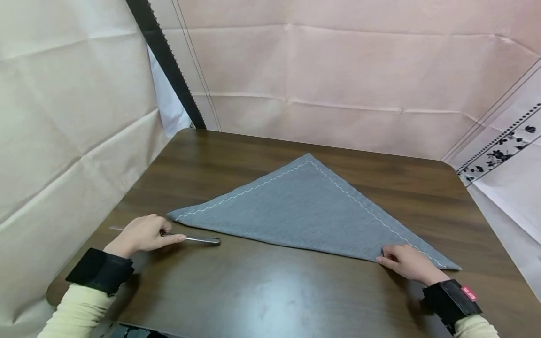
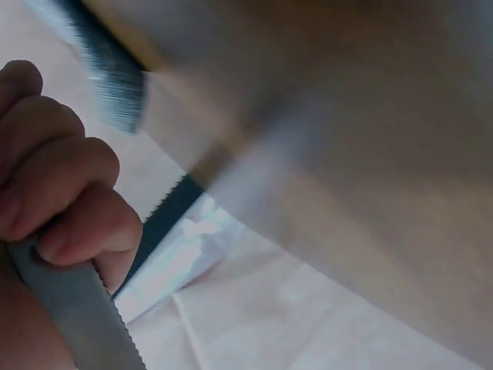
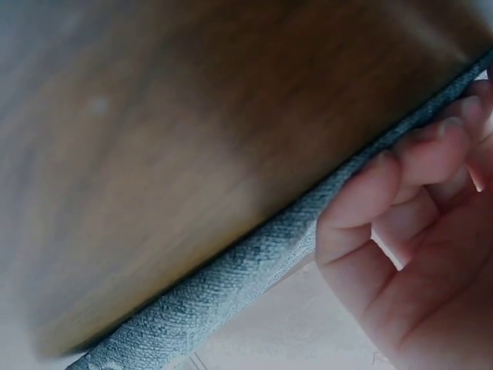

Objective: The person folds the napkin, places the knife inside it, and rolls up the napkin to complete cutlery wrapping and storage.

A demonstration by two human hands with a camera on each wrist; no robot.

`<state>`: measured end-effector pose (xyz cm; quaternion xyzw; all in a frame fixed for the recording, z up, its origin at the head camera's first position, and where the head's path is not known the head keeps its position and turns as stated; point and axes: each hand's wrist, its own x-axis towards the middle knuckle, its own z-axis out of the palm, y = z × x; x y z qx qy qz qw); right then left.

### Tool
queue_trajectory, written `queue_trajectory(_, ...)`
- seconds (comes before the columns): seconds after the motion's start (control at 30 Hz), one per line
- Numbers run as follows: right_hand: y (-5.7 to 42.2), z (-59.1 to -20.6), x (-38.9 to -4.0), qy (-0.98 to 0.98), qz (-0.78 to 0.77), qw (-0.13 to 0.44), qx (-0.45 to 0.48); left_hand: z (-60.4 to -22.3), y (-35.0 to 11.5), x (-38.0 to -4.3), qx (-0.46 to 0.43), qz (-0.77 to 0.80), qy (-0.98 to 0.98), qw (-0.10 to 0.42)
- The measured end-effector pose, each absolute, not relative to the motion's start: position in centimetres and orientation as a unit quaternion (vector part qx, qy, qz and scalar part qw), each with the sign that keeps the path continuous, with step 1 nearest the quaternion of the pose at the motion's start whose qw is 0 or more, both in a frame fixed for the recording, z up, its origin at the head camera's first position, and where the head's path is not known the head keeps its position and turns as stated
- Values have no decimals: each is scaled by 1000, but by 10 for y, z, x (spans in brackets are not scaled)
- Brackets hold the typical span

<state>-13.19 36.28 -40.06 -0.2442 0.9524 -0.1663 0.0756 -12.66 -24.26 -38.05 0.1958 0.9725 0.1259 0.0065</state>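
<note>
A grey cloth (image 1: 279,211) with wavy white stitching lies folded into a triangle on the brown table. At its lower right, my right hand (image 1: 407,263) pinches the long folded edge between thumb and bent fingers. The fold (image 3: 223,277) runs past those fingertips in the right wrist view. Left of the cloth's left corner, my left hand (image 1: 145,234) grips a slim silver metal tool (image 1: 204,240), low over the table. Its rounded end points right and its thin end left. A flat part with a toothed-looking edge (image 2: 81,316) shows in the left wrist view; its kind is unclear.
The wooden table (image 1: 253,281) has rounded corners. Pale creased sheets (image 1: 338,70) hang behind and at the left side, with a black toothed strip (image 1: 169,65) at back left. A dark object (image 1: 135,331) shows at the table's front edge.
</note>
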Motion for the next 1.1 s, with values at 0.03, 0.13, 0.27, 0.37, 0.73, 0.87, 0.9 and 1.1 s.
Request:
queue_trajectory(0.03, 363, -400, -132, 952, -167, 75, -245, -378, -239, -126, 202, 130, 971, 7)
queue_trajectory(0.13, 363, -399, -131, 951, -169, 77, -245, -371, -229, -125, 227, 143, 963, -2)
queue_trajectory(0.27, 364, -398, -132, 954, -166, 81, -238, -361, -210, -125, 258, 127, 957, -46)
queue_trajectory(0.37, 364, -399, -133, 955, -162, 81, -236, -357, -196, -128, 269, 102, 954, -82)
queue_trajectory(0.73, 363, -401, -131, 957, -158, 79, -230, -353, -145, -145, 305, 81, 938, -144)
queue_trajectory(0.87, 362, -401, -131, 958, -156, 74, -231, -355, -128, -149, 319, 88, 930, -159)
queue_trajectory(0.9, 362, -401, -131, 958, -156, 74, -231, -356, -125, -150, 322, 87, 928, -164)
queue_trajectory(1.1, 362, -401, -131, 958, -154, 73, -232, -359, -104, -154, 331, 74, 922, -189)
